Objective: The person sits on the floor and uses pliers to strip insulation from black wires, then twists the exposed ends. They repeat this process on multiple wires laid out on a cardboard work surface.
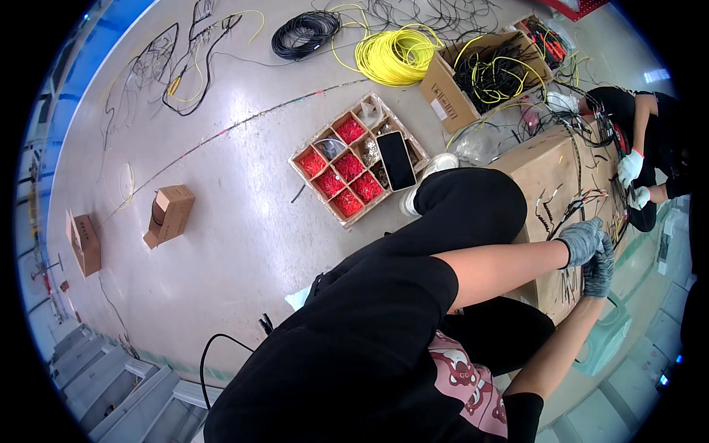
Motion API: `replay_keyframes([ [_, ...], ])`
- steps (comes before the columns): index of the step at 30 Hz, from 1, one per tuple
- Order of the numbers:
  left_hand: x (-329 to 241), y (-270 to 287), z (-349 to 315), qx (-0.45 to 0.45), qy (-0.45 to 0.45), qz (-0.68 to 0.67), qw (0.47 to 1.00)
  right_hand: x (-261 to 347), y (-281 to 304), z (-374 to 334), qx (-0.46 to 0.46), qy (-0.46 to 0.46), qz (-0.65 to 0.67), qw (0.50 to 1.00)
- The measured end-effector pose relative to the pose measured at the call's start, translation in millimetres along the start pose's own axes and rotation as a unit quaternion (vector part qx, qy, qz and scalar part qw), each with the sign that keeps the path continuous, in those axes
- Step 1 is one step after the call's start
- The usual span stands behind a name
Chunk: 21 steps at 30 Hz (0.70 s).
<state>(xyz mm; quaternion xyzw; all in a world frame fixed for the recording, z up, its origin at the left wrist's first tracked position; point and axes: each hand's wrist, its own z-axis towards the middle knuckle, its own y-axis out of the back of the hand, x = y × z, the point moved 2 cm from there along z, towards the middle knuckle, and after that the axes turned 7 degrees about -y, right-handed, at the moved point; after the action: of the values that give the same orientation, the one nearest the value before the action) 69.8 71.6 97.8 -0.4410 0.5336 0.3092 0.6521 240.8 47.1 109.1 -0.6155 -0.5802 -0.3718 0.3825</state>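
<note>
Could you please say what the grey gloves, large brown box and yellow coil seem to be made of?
Grey gloves: probably knitted fabric, matte, judging by the mottled, close-fitting surface.
Large brown box: likely cardboard, matte, with flat faces, though wood is possible.
Yellow coil: apparently plastic-sheathed cable, fairly smooth, going by its even, bright loops.

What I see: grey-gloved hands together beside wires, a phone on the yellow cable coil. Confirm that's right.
The phone lies on the divided tray, not the yellow coil, the head view shows. Left hand and right hand are together beside wires.
</note>
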Motion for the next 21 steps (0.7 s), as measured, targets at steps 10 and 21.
replay_keyframes([
  [10,19.6,-5.9,7.6,-0.107,0.009,0.014,0.994,-11.6,-11.7,18.9,-0.102,0.023,0.060,0.993],
  [21,14.2,-5.9,0.6,-0.117,0.049,-0.109,0.986,-5.7,-25.6,-28.5,0.002,0.077,0.262,0.962],
])
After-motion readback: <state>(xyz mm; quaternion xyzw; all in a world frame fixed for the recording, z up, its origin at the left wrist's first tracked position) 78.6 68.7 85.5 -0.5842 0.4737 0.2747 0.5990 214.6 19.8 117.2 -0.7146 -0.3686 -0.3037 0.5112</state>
